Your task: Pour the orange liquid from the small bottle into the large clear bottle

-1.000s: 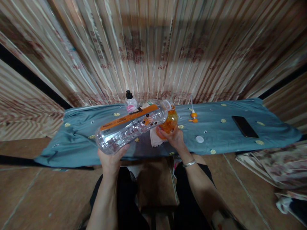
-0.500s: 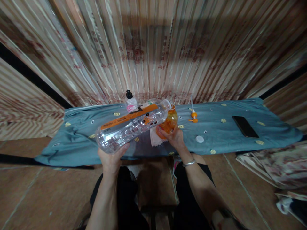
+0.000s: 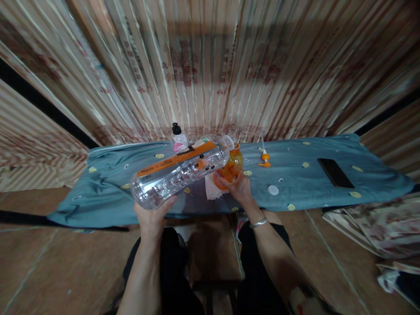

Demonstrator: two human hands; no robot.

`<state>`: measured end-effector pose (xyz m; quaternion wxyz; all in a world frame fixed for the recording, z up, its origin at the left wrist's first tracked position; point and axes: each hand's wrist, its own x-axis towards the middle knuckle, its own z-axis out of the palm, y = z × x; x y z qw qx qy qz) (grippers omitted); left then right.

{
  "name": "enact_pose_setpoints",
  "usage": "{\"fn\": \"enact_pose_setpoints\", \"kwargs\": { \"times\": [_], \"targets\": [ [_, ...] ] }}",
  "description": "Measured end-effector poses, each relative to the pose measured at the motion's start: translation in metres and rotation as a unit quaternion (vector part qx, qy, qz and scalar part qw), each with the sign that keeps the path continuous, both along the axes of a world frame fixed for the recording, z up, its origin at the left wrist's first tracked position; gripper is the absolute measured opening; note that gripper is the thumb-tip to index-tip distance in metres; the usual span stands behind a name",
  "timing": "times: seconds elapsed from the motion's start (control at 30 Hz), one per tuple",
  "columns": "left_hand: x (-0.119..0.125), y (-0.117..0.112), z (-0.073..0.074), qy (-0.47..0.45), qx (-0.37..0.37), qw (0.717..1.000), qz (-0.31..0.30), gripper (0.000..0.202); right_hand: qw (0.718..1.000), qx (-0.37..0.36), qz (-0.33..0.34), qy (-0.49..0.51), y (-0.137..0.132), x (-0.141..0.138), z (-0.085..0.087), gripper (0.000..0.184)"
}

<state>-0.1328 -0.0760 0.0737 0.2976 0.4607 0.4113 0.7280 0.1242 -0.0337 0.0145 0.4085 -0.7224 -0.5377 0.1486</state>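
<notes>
My left hand [image 3: 154, 215] grips the base end of a large clear plastic bottle [image 3: 177, 179] with an orange and grey label. The bottle lies tilted in the air, its uncapped neck up to the right, at the mouth of an orange bottle [image 3: 233, 164]. Around the lower part of that orange bottle my right hand [image 3: 238, 187] is closed. Part of a pale cloth [image 3: 213, 189] shows beside and under it. An orange pump top [image 3: 264, 158] with a white tube lies to the right, and a white cap [image 3: 273, 190] rests nearer me.
A small clear bottle with a black top [image 3: 179, 139] stands behind the big bottle. On the right of the blue-green cloth-covered table [image 3: 305, 179] lies a black phone [image 3: 335, 173]. A pleated curtain [image 3: 210, 65] hangs along the back edge.
</notes>
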Motion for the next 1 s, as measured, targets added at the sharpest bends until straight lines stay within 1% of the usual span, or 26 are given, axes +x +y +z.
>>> {"fn": "enact_pose_setpoints", "kwargs": {
  "times": [0.13,0.27,0.37,0.47,0.67,0.8,1.0],
  "targets": [
    [0.0,-0.001,-0.001,0.0,-0.007,1.0,-0.001,0.077,1.0,0.02,0.008,0.001,0.001,0.001,-0.003,0.083],
    [-0.002,-0.001,-0.002,0.014,-0.021,1.0,0.008,0.074,1.0,0.021,0.002,-0.003,0.002,0.002,-0.005,0.08],
    [-0.003,-0.001,-0.003,0.026,-0.029,0.999,0.012,0.067,1.0,0.02,0.001,-0.002,0.002,0.003,-0.005,0.077],
    [-0.003,-0.001,-0.003,0.024,-0.034,0.999,0.003,0.059,1.0,0.022,0.004,-0.002,0.002,0.003,-0.006,0.077],
    [-0.001,-0.001,0.0,0.021,-0.048,0.998,0.018,0.07,0.999,0.039,0.007,-0.008,0.004,0.006,-0.012,0.071],
    [0.001,0.0,0.001,0.006,-0.039,0.999,0.021,0.066,0.999,0.052,0.005,-0.007,0.005,0.006,-0.015,0.072],
    [0.001,0.0,0.001,0.001,-0.036,0.999,0.028,0.064,0.999,0.043,0.004,-0.011,0.003,0.005,-0.01,0.074]
  ]
}}
